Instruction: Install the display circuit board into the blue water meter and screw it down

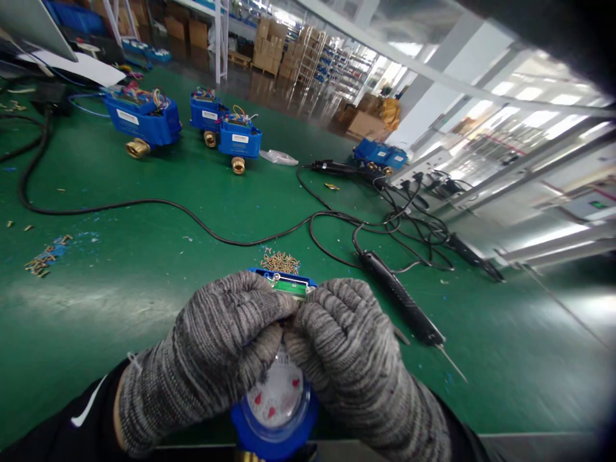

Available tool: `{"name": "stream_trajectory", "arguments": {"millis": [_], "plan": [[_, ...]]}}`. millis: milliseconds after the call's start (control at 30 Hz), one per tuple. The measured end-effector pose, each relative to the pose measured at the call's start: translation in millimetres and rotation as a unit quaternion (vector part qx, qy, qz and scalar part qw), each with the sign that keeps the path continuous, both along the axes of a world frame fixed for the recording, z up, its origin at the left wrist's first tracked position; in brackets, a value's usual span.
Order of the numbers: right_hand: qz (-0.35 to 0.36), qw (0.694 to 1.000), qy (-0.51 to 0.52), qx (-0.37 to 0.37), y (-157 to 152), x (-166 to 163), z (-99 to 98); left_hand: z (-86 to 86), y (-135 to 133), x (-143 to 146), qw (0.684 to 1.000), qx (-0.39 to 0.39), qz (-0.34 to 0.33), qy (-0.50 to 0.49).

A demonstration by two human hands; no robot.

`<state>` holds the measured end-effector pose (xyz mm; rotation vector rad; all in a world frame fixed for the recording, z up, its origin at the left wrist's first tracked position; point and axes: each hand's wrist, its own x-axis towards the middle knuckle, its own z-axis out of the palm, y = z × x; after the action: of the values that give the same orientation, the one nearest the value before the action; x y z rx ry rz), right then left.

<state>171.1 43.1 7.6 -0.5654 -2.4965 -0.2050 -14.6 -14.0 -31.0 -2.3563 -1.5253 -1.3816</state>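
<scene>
Both my hands wear grey knitted gloves and close over a blue water meter (275,410) at the near edge of the green table (120,282). My left hand (212,353) curls over its left side, fingers bent down onto the top. My right hand (346,353) grips the right side, fingertips meeting the left hand's. The meter's round dial with red pointers shows below my hands. A small green circuit board (290,286) in a blue frame shows above my knuckles.
A pile of small brass screws (280,261) lies just beyond the meter. A black electric screwdriver (402,298) with its cable lies to the right. Three blue meters (144,119) with brass fittings stand at the far left; another one (380,155) at the far right. Cartons and shelving stand beyond.
</scene>
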Motion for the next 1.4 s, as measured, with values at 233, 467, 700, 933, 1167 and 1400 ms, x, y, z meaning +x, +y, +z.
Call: {"name": "stream_trajectory", "arguments": {"millis": [233, 467, 700, 933, 1167, 1400], "plan": [[0.100, 0.978, 0.113, -0.147, 2.4, 30.9, -19.9, -0.9, 0.9, 4.0, 1.000, 0.013, 0.007, -0.001], [0.103, 0.986, 0.084, -0.105, -3.1, 38.6, -28.3, -6.7, -1.8, 6.4, 1.000, 0.002, 0.015, -0.009], [0.096, 0.988, 0.075, -0.096, -0.8, 34.2, -25.1, -5.4, -2.6, 1.1, 1.000, -0.003, 0.002, 0.001], [0.121, 0.990, 0.047, -0.062, 6.9, 23.6, -7.5, -5.2, -1.6, 2.5, 1.000, 0.002, -0.006, -0.008], [0.022, 0.977, 0.120, -0.176, -2.7, 23.9, -19.7, -6.0, -0.7, 4.3, 0.999, 0.026, -0.007, -0.018], [-0.018, 0.995, 0.008, -0.095, -0.5, 2.5, 0.3, -2.8, 1.1, 2.6, 1.000, 0.010, -0.015, -0.017]]}}
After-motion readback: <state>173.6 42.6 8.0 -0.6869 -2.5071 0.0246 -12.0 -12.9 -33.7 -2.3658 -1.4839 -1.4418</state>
